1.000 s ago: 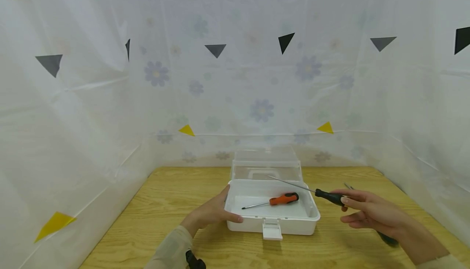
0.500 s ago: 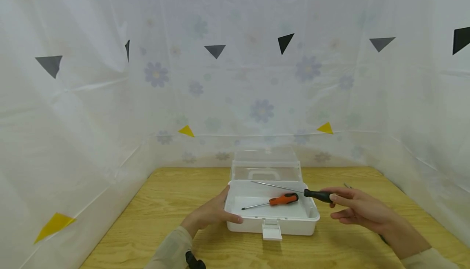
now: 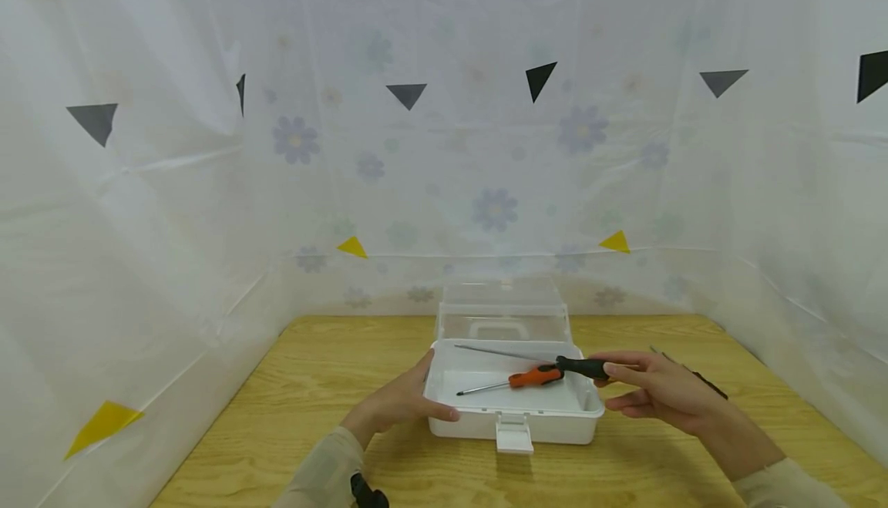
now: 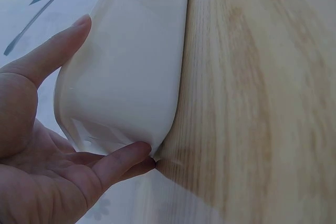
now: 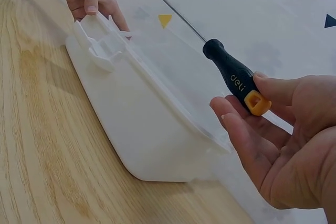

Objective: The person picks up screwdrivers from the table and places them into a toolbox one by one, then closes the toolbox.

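A white plastic toolbox (image 3: pixel 465 423) stands on the table with its clear lid (image 3: pixel 502 329) tipped back. My left hand (image 3: pixel 398 402) grips its near left corner, thumb over the front rim and fingers along the side wall. In my right hand (image 3: pixel 659 391), thumb and fingers pinch the handle of a black flathead screwdriver (image 5: pixel 231 72), which has a yellow inset at its butt end. Its shaft points left across the box interior, above the floor. Inside the box lies an orange-and-black screwdriver (image 3: pixel 533 377), partly overlapped by the black one in the head view.
On the wooden table (image 3: pixel 312 361), a slim dark tool (image 3: pixel 694 374) lies behind my right hand, partly hidden. The box's front latch (image 3: pixel 514 439) hangs down and outward. A flower-print plastic sheet (image 3: pixel 430 184) surrounds the table at the back and sides.
My right hand has moved left, carrying the black screwdriver from the box's right edge to over its interior. The left hand and the box have stayed put.
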`<act>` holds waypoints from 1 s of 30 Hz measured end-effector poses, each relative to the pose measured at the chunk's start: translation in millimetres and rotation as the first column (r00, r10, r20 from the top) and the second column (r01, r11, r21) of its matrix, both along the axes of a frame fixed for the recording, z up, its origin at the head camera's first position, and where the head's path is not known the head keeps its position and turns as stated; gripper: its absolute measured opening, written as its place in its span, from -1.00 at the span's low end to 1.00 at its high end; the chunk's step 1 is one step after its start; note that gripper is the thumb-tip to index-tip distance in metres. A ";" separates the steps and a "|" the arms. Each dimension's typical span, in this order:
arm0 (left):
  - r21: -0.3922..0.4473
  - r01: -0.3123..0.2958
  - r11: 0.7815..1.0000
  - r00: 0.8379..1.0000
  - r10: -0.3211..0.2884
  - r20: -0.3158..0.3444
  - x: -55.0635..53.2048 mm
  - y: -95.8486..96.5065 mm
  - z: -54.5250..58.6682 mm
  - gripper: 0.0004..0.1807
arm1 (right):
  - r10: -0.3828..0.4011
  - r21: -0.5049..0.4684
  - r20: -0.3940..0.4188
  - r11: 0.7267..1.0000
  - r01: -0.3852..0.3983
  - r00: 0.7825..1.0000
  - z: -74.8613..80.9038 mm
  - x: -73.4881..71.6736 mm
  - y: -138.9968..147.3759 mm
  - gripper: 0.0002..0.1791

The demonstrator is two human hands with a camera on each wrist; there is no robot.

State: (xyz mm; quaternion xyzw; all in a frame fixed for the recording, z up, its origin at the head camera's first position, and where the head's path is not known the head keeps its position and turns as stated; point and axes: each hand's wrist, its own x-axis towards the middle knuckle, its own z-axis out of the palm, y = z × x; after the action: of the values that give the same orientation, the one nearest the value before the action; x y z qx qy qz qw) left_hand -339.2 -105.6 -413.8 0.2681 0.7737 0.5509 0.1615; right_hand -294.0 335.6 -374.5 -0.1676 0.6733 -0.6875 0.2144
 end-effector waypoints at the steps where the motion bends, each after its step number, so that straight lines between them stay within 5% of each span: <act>1: 0.000 0.003 1.000 1.000 -0.003 -0.003 -0.2 0.0 -0.2 0.42 | -0.005 -0.002 0.001 1.000 0.005 1.000 0.1 -0.2 -1.6 -0.64; 19: 0.027 0.031 0.999 0.999 -0.031 -0.012 -1.5 1.5 0.3 0.38 | -0.062 0.002 0.018 0.998 0.062 0.998 -0.8 -5.4 -23.2 -0.54; 30: 0.007 -0.001 1.000 1.000 0.001 0.006 1.0 0.2 1.3 0.41 | -0.067 0.027 0.020 0.997 0.066 0.998 -1.1 -8.4 -27.4 -0.54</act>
State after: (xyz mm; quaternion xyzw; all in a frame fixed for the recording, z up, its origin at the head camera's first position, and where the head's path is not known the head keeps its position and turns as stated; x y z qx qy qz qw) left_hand -338.2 -105.4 -412.5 0.2667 0.7713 0.5545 0.1628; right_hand -302.4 308.2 -375.7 -0.1350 0.6850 -0.6872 0.2006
